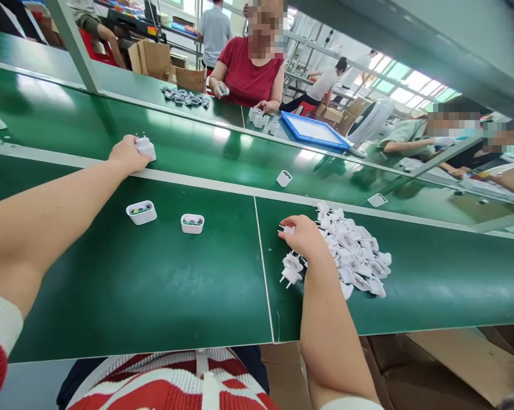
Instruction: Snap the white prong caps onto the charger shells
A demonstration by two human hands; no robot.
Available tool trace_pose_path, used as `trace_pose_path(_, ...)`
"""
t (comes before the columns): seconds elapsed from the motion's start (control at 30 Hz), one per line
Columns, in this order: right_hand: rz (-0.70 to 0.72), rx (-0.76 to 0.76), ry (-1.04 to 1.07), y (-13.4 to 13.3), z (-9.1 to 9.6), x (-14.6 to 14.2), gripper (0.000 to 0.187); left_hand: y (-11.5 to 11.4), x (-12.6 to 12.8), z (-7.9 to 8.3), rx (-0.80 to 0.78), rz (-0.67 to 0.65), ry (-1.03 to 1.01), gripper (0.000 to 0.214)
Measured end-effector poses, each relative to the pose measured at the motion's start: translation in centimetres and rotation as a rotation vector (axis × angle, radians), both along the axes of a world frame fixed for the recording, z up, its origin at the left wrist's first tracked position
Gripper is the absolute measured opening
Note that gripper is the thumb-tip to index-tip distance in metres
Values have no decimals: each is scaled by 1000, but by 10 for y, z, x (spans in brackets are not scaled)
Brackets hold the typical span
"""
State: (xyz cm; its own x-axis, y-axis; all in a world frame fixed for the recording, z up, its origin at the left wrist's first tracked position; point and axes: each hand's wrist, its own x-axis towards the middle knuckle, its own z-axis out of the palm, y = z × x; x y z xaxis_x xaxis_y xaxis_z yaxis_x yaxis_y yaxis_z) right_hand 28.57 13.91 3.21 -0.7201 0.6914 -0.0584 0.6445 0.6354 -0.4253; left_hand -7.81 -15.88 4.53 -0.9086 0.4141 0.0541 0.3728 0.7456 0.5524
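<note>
My left hand (127, 155) is closed around a white plug adapter (146, 148) over the near edge of the far green strip, two metal pins pointing up. My right hand (303, 234) pinches a small white plug cap (287, 229) at the left side of a heap of white plug caps (354, 245). Just below that hand lie a few loose plug caps (291, 269) with their pins showing. Between my arms, two open white charger housings, one on the left (141, 216) and one nearer the middle (192, 228), stand with circuit parts visible inside.
On the green belt (239, 154) beyond the pale rail lie a white housing (284, 179) and another white piece (377, 200). Across it, a person in a red top handles white parts beside a blue-framed tray (314, 132). A metal post (75, 48) rises at left.
</note>
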Motion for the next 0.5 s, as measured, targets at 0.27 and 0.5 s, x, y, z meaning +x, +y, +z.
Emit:
trace_pose_path(0.27,232,-913,577,-45,8,-16,31,-11,137,9,114,-466,187,57)
trace_pose_path(0.5,234,-1292,638,-73,14,-15,18,-3,202,-44,133,-561,-37,43)
